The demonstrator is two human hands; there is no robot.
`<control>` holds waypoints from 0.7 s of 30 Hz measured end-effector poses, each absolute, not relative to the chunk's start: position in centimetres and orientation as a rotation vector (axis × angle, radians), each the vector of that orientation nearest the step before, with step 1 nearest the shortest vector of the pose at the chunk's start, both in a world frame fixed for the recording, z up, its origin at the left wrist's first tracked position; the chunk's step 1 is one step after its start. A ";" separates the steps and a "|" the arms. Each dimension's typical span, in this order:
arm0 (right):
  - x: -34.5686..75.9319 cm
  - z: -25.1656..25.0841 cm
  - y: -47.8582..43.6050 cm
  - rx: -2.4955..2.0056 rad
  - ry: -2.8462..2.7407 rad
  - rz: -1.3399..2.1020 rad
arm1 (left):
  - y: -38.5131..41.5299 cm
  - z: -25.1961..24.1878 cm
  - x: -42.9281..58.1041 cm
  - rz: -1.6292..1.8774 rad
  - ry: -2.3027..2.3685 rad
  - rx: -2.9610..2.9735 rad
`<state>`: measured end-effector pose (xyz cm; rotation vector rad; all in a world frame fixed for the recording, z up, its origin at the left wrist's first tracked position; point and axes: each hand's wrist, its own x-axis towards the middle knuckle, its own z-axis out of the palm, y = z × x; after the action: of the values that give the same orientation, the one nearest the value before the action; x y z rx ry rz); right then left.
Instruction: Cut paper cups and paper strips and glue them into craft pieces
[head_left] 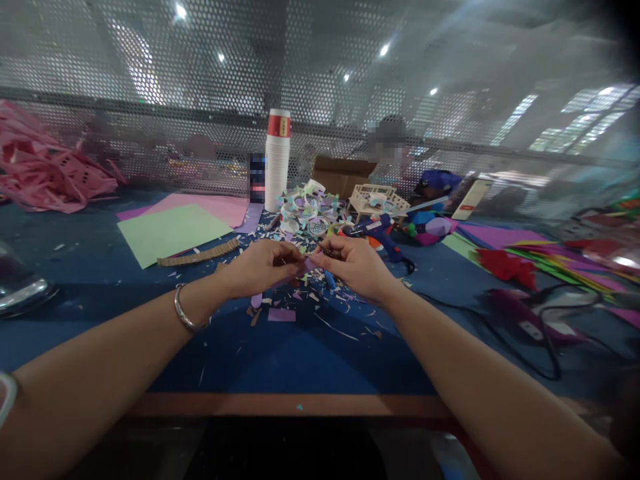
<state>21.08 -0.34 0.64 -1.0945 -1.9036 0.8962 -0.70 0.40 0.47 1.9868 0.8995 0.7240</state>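
The blue worktop point(300, 367) carries paper scraps point(282, 315); left hand point(263, 268) and right hand point(361, 270) fingers pinch a purple piece point(309, 264), mostly hidden, well apart from the near edge point(300, 404).

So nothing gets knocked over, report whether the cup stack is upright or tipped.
Upright: the cup stack stands straight on the blue tabletop, with a red-banded cup at its top.

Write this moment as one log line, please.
left hand: holds purple paper | right hand: holds same paper | table: scraps, blue glue gun, cups
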 end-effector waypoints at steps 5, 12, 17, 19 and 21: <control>21.3 0.7 -0.4 -1.108 -1.913 0.881 | 1.1 0.5 -1.3 0.761 0.915 1.891; 22.1 0.8 -0.1 -1.136 -1.939 0.842 | 1.9 1.3 -1.9 0.907 0.992 1.821; 22.2 1.1 -0.2 -1.191 -2.040 0.763 | 1.5 1.5 -1.8 0.933 0.993 1.784; 22.3 1.2 -0.2 -1.201 -2.071 0.724 | 1.5 1.5 -1.7 0.929 0.977 1.785; 22.3 1.2 -0.2 -1.215 -2.094 0.696 | 1.5 1.4 -1.7 0.923 0.956 1.803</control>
<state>22.26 -0.23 1.23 -1.2151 -2.0939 0.6959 -1.74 1.54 1.45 1.8032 0.9559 0.9226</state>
